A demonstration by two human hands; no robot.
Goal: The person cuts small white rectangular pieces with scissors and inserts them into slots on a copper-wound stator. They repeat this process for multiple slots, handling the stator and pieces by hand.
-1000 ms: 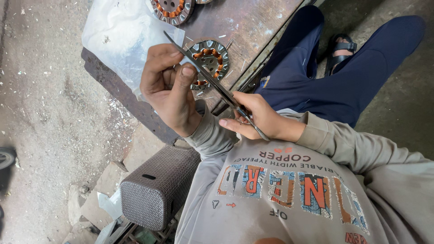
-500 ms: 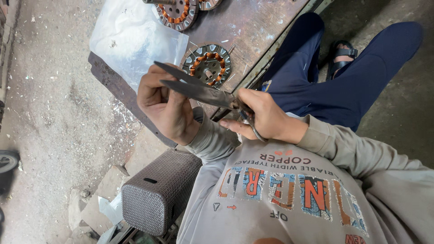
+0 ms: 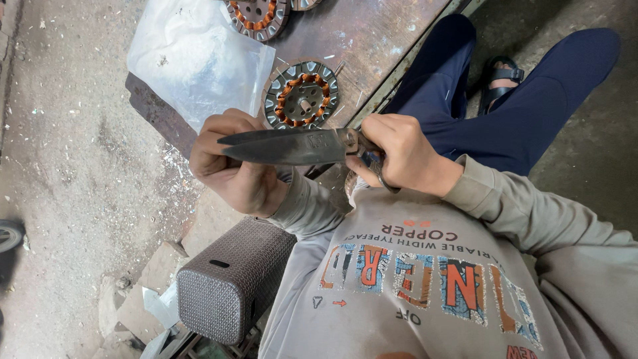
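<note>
My right hand (image 3: 399, 156) grips the handles of a large pair of dark metal scissors (image 3: 292, 146). The blades lie nearly shut and point left, level across the view. They rest over the curled fingers of my left hand (image 3: 232, 169), which is closed in a fist close to my chest. Nothing shows inside that fist. Just beyond the blades a round motor stator with orange-copper windings (image 3: 300, 94) lies flat on a rusty metal tabletop (image 3: 379, 40).
A second wound stator (image 3: 256, 14) lies at the top edge, next to a crumpled clear plastic bag (image 3: 196, 60). A dark textured box (image 3: 232, 286) stands by my left elbow. My blue-trousered legs and a sandalled foot (image 3: 502, 76) reach forward on the right. The dusty concrete floor (image 3: 66, 166) has a wheel (image 3: 10, 236) at its left edge.
The scissors have swung from pointing up and left to lying level, and the blades have closed. Both hands have moved slightly toward my chest.
</note>
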